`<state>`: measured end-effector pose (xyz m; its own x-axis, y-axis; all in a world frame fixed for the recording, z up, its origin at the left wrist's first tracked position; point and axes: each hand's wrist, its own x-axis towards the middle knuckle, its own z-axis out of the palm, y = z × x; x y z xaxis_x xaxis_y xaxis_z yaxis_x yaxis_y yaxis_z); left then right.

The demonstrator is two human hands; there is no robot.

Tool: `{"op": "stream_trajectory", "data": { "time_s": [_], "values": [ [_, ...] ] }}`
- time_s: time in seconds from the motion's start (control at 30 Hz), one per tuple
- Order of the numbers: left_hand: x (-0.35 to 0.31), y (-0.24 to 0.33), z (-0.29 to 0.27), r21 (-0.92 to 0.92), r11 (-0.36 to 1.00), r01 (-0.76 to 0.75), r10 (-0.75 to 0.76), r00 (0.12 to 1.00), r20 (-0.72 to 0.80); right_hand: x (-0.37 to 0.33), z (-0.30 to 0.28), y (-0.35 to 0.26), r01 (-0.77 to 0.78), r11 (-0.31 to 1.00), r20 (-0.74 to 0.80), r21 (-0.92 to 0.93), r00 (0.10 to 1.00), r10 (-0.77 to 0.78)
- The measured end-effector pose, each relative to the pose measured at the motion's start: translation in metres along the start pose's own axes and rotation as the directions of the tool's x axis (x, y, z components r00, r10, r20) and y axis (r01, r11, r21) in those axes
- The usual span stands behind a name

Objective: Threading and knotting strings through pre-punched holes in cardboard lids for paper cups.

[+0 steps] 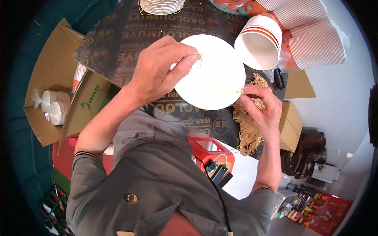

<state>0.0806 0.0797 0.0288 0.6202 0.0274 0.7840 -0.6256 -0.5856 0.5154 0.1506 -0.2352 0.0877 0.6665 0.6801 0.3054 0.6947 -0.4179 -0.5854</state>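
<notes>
A round white disc, washed out by glare so I cannot tell whether it is a plate or a lid, is between my hands above the dark table. Over its upper left part, my left hand pinches a thin piece of string between thumb and fingertips. At the disc's lower right edge, my right hand pinches a pale string end. Glare hides whether both belong to one string. A tangled heap of tan strings lies beside and partly behind my right hand.
Nested white paper tubs stand at the far right, near wrapped stacks of tubs. A stack of white discs with strings sits at the table's far edge. At left is an open cardboard box with bagged items. A red stool stands below.
</notes>
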Motion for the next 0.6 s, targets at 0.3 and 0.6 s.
{"op": "stream_trajectory", "data": {
  "time_s": [0.3, 0.6],
  "values": [
    [-0.013, 0.067, 0.016, 0.125, 0.971, 0.204, -0.196, 0.978, -0.072, -0.029, 0.047, -0.021, 0.113, 0.992, -0.332, -0.058, 0.935, -0.126],
    [-0.011, 0.094, -0.018, -0.507, 0.497, 0.704, -0.619, 0.697, 0.362, -0.018, 0.049, -0.013, 0.083, 0.975, -0.329, -0.208, 0.932, -0.149]
  ]
}}
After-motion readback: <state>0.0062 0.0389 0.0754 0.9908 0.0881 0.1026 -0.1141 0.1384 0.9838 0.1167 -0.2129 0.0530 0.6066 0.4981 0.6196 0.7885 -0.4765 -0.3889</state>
